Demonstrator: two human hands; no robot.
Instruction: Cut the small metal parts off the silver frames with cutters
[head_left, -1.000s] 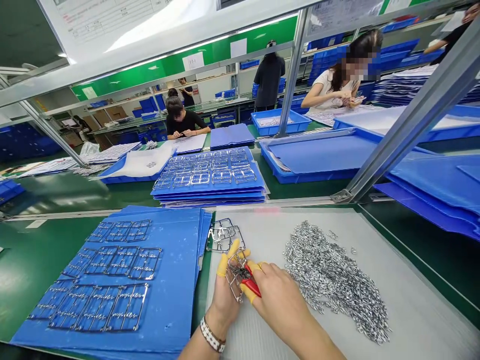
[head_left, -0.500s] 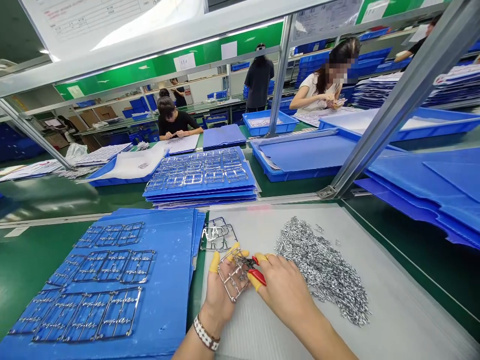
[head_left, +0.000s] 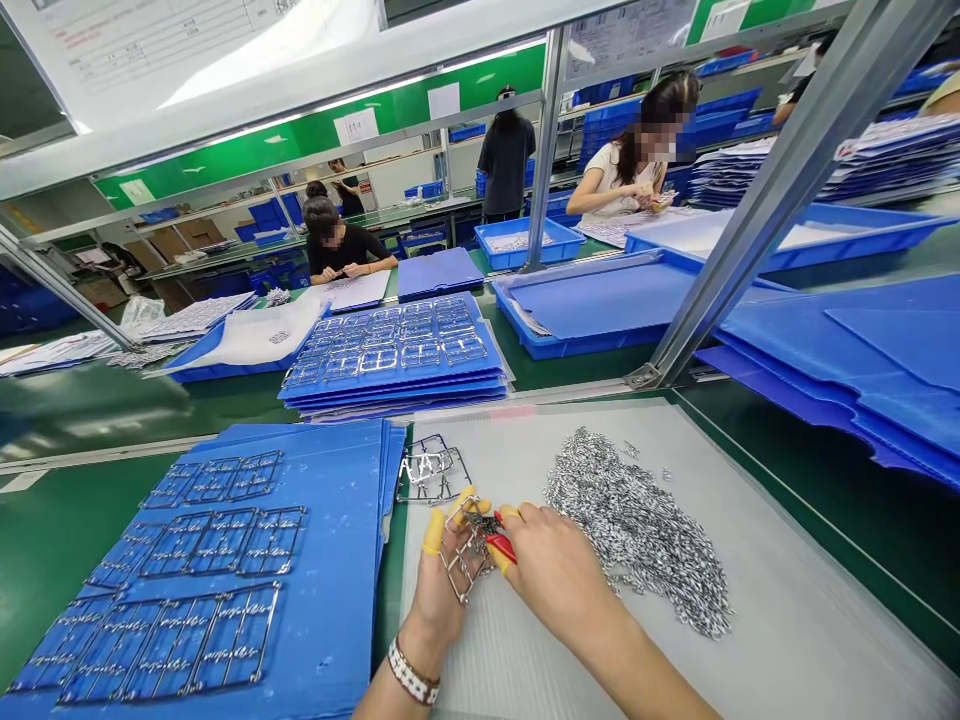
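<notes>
My left hand (head_left: 439, 580), with yellow finger cots, holds a small metal frame (head_left: 459, 578) with thin crossbars, tilted in the palm. In my right hand (head_left: 559, 560) are red-handled pliers (head_left: 501, 548), their dark jaws at the frame's upper right side. Fingers partly hide what the jaws touch. Right behind my left hand, a few more metal frames (head_left: 431, 468) lie overlapping on the pale sheet. To the right spreads a heap of small shiny metal pieces (head_left: 634, 530), too small to make out singly.
At left, rows of metal frames lie on a blue sheet stack (head_left: 330, 590). Beyond the bench's back rail stands another blue stack (head_left: 397, 385) bearing frames. A slanted metal post (head_left: 750, 230) rises at right, near blue trays (head_left: 592, 345). Several people work farther back.
The camera view has shifted, so the bench appears moved left. My left hand has turned the frame a little, while the pliers stay at its upper right side.
</notes>
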